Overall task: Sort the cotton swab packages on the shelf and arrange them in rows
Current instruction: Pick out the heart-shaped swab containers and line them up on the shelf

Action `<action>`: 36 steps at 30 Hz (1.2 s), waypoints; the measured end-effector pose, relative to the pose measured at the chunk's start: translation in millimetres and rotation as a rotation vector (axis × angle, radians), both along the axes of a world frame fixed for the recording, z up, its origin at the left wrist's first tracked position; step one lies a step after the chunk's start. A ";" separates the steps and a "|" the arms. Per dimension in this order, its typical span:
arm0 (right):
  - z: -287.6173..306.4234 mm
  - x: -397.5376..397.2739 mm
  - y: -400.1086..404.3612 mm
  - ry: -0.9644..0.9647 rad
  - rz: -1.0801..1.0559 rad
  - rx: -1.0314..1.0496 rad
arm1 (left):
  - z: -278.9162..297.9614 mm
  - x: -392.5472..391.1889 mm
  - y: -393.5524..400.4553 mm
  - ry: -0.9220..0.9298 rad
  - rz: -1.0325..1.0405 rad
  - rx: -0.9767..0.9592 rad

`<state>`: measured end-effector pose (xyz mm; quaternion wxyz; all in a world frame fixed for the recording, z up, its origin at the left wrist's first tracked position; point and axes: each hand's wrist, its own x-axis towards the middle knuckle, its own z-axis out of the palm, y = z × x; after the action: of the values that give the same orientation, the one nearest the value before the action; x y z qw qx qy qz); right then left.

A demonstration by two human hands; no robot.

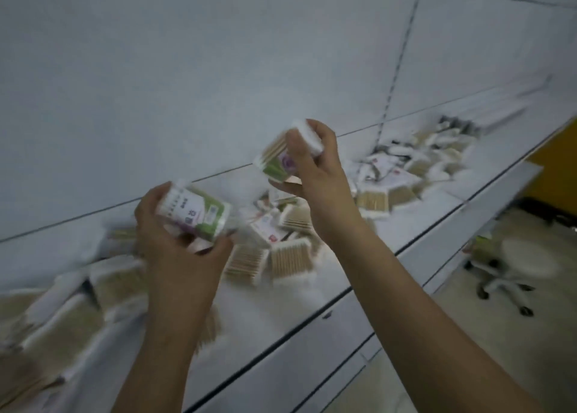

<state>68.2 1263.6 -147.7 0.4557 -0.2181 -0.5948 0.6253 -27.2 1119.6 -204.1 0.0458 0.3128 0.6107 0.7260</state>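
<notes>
Pale panelled wall; swivel stool on light floor.

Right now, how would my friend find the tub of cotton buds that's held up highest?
Start at the long white shelf heaped with swab packets. Two hands are raised above it; look to the right hand, the higher one. It grips a round swab tub with a green and purple label, tilted, unlike the flat packets lying below.

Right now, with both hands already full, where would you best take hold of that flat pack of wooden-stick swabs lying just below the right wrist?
Probably from above, fingers across the two long sides of the flat swab pack. It lies flat on the shelf with its front edge facing bare shelf; neighbours crowd the left and back. Blur hides finer detail.
</notes>
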 end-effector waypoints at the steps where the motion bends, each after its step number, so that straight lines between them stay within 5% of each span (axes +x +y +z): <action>1: 0.0 18.0 16.8 0.027 -0.038 -0.021 | -1.4 16.0 20.9 -0.018 -0.055 -0.011; 11: -19.9 221.9 221.2 0.127 -0.319 -0.108 | -12.6 176.9 248.3 -0.081 -0.468 -0.133; 22: -33.8 410.4 345.4 -0.025 -0.676 0.087 | -27.2 350.4 437.4 -0.031 -0.824 -0.138; 28: -30.8 462.4 396.7 -0.166 -0.813 0.194 | -38.4 416.0 522.6 -0.051 -0.901 -0.104; 36: -31.1 508.0 511.1 -0.203 -0.986 0.274 | -31.8 477.6 673.8 -0.128 -0.740 -0.126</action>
<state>576.2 1774.6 -178.8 0.6605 -0.4701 -0.5391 0.2284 450.4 1793.5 -235.9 0.3623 0.4628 0.4956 0.6395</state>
